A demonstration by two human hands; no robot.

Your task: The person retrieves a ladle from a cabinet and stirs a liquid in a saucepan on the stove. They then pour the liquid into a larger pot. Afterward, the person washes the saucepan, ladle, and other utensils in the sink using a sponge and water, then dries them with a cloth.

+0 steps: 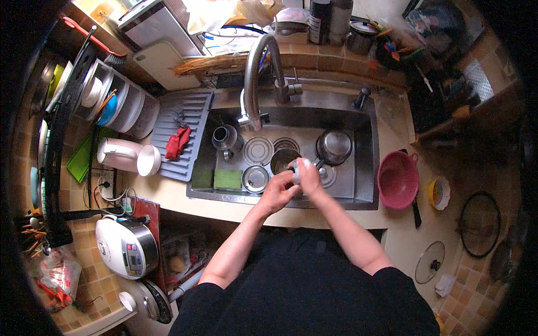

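Over the front of a steel sink, my left hand grips a small grey item whose kind is hard to tell. My right hand, blurred, closes on the same item from the other side; something whitish shows at its fingers. Just beyond them a round metal pot stands open side up, partly hidden by the hands. An upside-down steel pot rests to the right. On the left are a metal jug, two round metal lids, one a large lid, one a smaller lid, and a green scouring pad.
A tall faucet arches over the sink. Left of it, a grey drainboard carries a red cloth, near a pink pitcher. A pink colander and a glass lid lie right. A rice cooker stands lower left.
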